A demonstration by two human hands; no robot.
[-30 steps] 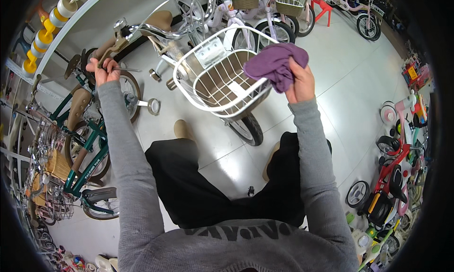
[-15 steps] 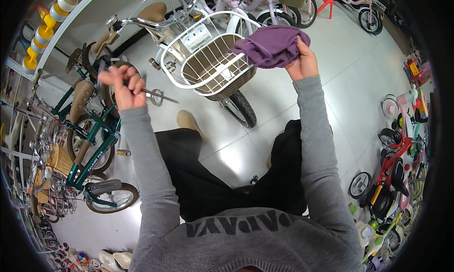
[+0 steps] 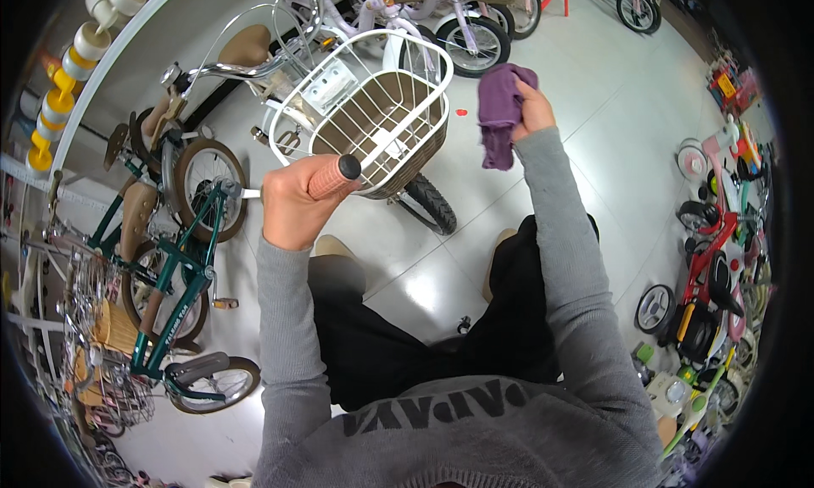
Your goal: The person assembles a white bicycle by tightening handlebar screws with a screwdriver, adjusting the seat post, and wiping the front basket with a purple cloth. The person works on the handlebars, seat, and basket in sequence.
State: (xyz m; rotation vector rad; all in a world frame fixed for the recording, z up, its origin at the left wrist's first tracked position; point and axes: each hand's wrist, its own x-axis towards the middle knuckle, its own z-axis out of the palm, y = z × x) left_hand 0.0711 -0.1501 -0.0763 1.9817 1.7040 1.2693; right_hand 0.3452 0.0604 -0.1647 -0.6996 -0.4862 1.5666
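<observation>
My left hand (image 3: pixel 297 195) is closed round a ribbed reddish-brown handle (image 3: pixel 332 178) with a black end, which points up and to the right. Whatever extends from its other end is hidden by my fist. Just beyond this hand stands a bicycle whose white-railed basket (image 3: pixel 405 132) has a brown woven lower part. A crumpled purple cloth (image 3: pixel 500 106) hangs from my right hand (image 3: pixel 532 109), whose fingers are closed on it. The cloth is to the right of the basket and apart from it.
A dark green bicycle (image 3: pixel 188 263) stands at the left. The basket bicycle's front tyre (image 3: pixel 431 203) rests on the tiled floor near my feet. Pink bicycles (image 3: pixel 462 34) line the back. A red ride-on toy (image 3: pixel 710 263) and other toys crowd the right edge.
My left hand has come right and nearer, turning so the handle's black end shows; the thin dark rod visible earlier is out of sight. The cloth has moved away from the basket and hangs down.
</observation>
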